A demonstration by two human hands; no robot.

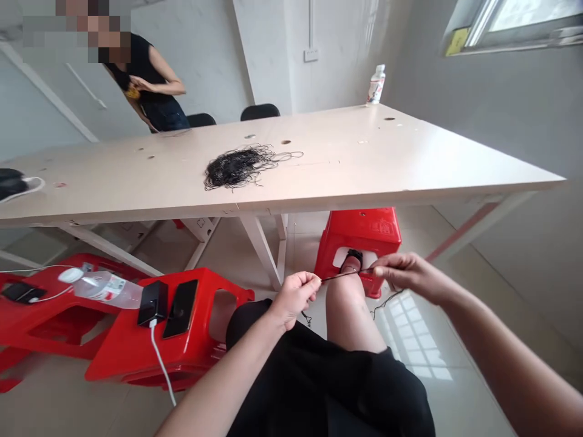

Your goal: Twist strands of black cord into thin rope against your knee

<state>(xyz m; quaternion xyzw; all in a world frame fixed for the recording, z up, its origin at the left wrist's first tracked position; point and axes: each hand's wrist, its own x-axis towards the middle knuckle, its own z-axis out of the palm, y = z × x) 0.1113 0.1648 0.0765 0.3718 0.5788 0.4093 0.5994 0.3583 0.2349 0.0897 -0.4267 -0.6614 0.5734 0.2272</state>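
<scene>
A thin black cord (340, 275) runs taut between my two hands, above my bare knee. My left hand (295, 297) is closed and pinches one stretch of it; a short loose end hangs below the fingers. On the other side my right hand (407, 276) pinches the cord between thumb and fingers, with a loose tail drooping under it. A tangled pile of black cords (234, 168) lies on the pale table (364, 164) in front of me, a few strands trailing right.
On a red stool (200, 315) at my left lie a phone (181, 308), a black power bank (152, 303) with a white cable, and a clear bottle (107, 288). Another red stool (364, 224) is under the table. Beyond it stands a person (157, 79); a white bottle (376, 85) is at the far corner.
</scene>
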